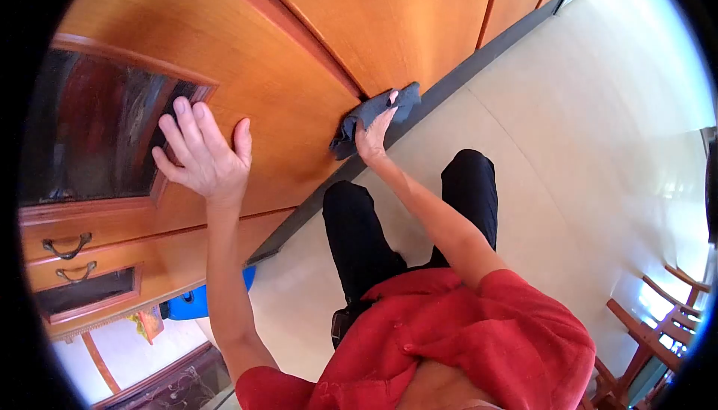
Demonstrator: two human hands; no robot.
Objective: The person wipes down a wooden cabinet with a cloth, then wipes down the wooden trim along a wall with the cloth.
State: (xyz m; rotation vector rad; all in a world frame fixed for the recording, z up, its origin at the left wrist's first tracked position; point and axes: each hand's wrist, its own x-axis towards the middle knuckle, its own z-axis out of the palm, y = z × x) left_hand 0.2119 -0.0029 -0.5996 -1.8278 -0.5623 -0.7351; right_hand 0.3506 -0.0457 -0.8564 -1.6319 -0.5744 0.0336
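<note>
A dark grey cloth [350,127] lies bunched against the lower edge of the wooden cabinet [284,88], just above its dark base strip. My right hand [372,137] presses it there, with cloth showing on both sides of the fingers. Off to the left, my left hand [203,150] is spread over the cabinet door, its fingertips at the frame of a dark glass panel [93,129]. Nothing is held in that hand. Whether its palm touches the wood, I cannot tell.
Metal drawer handles [67,245] stick out at the lower left. Beneath the cabinet's end sits a blue object [191,301]. Wooden chairs [654,335] stand at the lower right on the pale tiled floor [553,155]. My bent knees [467,178] are close to the cabinet base.
</note>
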